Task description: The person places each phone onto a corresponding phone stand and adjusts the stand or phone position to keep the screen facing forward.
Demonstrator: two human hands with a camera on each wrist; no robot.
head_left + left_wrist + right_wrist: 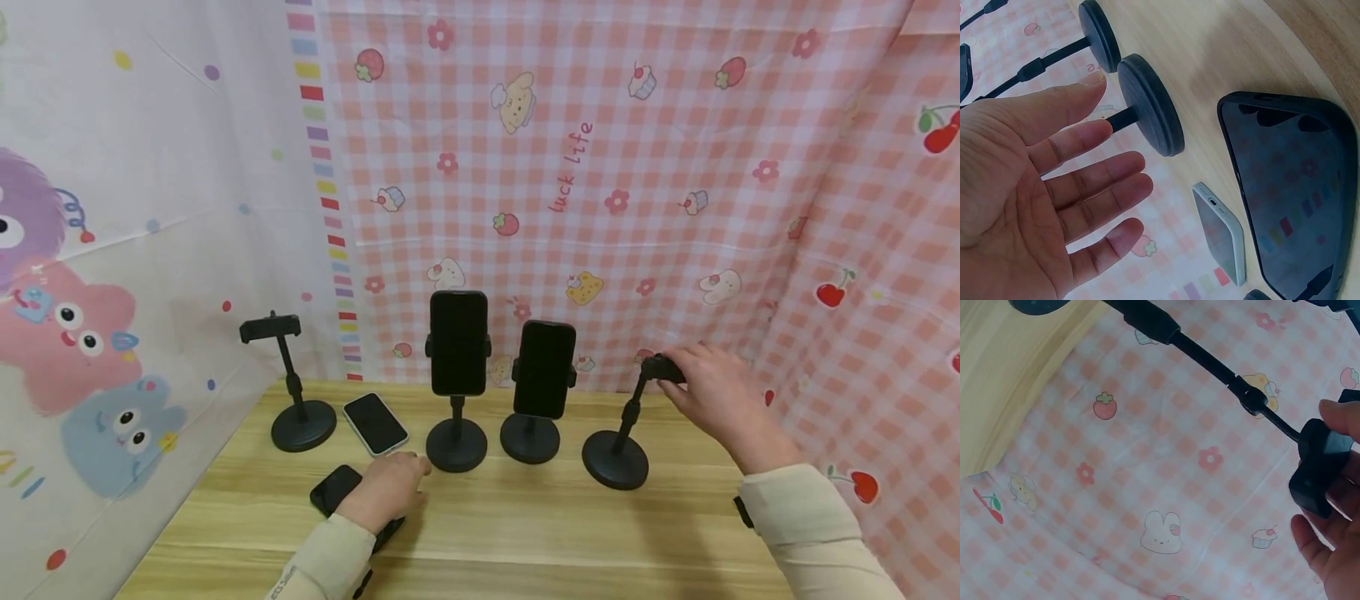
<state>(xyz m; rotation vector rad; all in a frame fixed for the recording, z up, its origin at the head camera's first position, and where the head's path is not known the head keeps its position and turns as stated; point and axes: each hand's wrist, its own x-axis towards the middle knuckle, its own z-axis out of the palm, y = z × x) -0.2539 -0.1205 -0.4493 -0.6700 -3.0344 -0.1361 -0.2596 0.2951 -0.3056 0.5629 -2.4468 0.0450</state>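
My right hand (712,393) grips the phone clamp (1321,465) on top of the rightmost black stand (615,460). In the right wrist view its thumb lies on one side of the clamp, with fingers on the other. No phone sits in that clamp. My left hand (386,490) hovers over the table's left half, its fingers (1100,197) loosely spread and holding nothing. Below it lies a black-cased phone (1291,194), partly hidden by the hand in the head view. Just beyond is a phone with a pale frame (376,424), lying face up.
Two black stands in the middle hold upright phones, the taller phone (459,343) left of the shorter phone (545,369). At the far left a stand (303,426) has a bare clamp. Behind the wooden table (517,533) hangs a pink checked curtain (480,167).
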